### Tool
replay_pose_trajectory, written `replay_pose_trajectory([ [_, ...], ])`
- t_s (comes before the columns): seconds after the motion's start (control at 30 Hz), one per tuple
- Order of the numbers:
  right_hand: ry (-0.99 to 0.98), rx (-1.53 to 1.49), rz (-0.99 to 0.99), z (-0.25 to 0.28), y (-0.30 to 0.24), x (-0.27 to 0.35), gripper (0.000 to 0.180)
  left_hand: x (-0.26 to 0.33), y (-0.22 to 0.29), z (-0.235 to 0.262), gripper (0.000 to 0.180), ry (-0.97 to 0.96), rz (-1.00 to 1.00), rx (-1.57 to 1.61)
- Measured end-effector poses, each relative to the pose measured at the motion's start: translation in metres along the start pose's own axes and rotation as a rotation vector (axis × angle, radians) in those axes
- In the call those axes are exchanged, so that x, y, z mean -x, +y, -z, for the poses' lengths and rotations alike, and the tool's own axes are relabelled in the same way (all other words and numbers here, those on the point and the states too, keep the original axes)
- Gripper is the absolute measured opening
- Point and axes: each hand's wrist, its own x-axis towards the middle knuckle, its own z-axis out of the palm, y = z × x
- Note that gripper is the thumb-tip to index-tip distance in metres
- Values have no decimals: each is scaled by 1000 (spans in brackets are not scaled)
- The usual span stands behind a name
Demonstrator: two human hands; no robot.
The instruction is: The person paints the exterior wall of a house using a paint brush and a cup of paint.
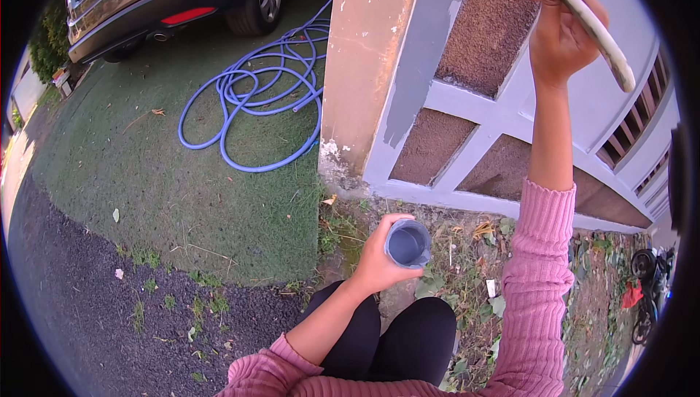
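In my left hand (379, 260) is a small round cup (398, 257) of grey paint, held upright above my knees with the fingers wrapped round its side. My right hand (567, 29), raised high at the upper right, grips a long, pale, stained handle (594, 29) like a paintbrush's. The upper end of that tool runs out of view, so its bristles do not show. Behind the hand stands a wall with light grey raised bands (467, 102) around rough brown panels (477, 25). Darker grey paint (415, 69) covers part of the band by the corner.
A worn peach pillar (364, 61) forms the wall's corner. Left of it, a coiled blue hose (255, 109) lies on green matting (160, 200) behind a parked car (168, 3). Weeds and dry leaves cover the ground below the wall. A motorcycle (645, 287) stands far right.
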Motion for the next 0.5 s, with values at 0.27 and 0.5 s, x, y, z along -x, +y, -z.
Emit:
replay_pose_trajectory([
  [0.27,-168,-50,-172,13,-13,40,24,0,3,1,74,-3,-17,7],
  [0.5,-297,95,-134,17,-56,75,32,0,6,2,75,-9,-19,3],
])
